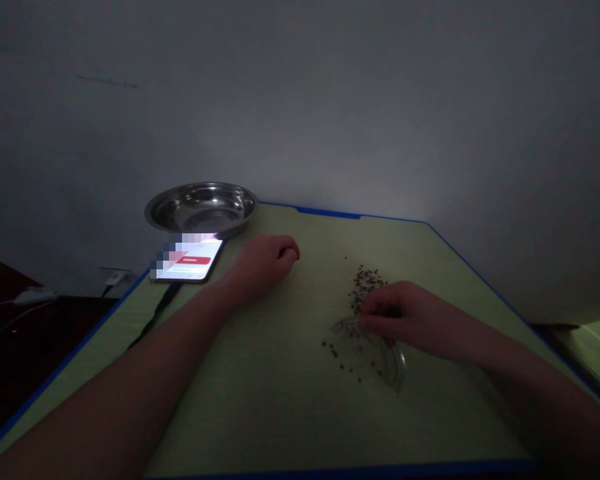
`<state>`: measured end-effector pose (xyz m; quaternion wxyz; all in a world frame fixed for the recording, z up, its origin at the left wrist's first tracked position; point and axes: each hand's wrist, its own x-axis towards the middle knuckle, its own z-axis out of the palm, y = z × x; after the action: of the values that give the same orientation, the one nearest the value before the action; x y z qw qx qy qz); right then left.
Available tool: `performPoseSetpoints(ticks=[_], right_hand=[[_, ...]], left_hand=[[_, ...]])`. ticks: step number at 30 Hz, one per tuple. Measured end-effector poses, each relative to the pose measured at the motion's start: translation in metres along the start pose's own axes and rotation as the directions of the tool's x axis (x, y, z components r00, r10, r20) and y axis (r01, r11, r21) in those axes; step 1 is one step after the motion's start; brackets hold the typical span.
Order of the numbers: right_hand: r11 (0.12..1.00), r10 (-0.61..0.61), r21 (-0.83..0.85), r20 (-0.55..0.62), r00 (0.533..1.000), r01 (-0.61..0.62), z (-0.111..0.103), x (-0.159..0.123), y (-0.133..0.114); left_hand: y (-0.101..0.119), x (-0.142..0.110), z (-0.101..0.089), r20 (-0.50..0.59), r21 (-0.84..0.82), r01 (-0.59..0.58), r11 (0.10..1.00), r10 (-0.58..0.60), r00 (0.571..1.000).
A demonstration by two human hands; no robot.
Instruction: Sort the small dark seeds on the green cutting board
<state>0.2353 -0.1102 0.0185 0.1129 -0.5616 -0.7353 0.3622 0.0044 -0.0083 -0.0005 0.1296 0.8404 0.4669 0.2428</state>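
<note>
dark grains (367,279): loose pile, some scattered | clear round dish (403,367): beside pile

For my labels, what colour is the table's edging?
The table edging is blue; head view shows it.

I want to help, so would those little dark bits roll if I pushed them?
The little dark bits look roundish, so they'd probably roll. They're tiny, so each is likely light. Bunched loosely, they might scatter.

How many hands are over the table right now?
2: the left hand, loosely curled beside the phone, and the right hand, at the small dark grains by the clear container. No other shows.
</note>
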Motion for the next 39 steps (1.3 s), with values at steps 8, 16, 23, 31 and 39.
performPoseSetpoints(ticks=[8, 16, 23, 31, 39], right_hand=[[0.999, 0.049, 0.005, -0.005, 0.999, -0.049, 0.003, -0.012, 0.007], [0.998, 0.062, -0.019, -0.028, 0.998, -0.062, 0.003, -0.033, 0.013], [0.992, 0.109, -0.066, -0.014, 0.994, -0.11, 0.01, -0.052, 0.022], [0.994, 0.106, -0.034, -0.021, 0.994, -0.107, 0.011, -0.054, 0.025], [0.994, 0.11, -0.022, -0.005, 0.994, -0.11, 0.012, -0.053, 0.022]], left_hand=[[-0.002, 0.001, 0.002, 0.004, -0.004, -0.006, 1.0, 0.006, 1.0], [0.002, -0.001, 0.0, 0.01, 0.017, 0.022, 1.0, -0.022, 1.0], [0.001, 0.001, 0.002, 0.014, 0.005, 0.002, 1.0, -0.002, 1.0], [0.0, 0.0, 0.001, 0.027, 0.014, 0.018, 1.0, -0.018, 0.999], [-0.001, 0.001, 0.002, 0.027, 0.016, 0.008, 1.0, -0.008, 1.0]])
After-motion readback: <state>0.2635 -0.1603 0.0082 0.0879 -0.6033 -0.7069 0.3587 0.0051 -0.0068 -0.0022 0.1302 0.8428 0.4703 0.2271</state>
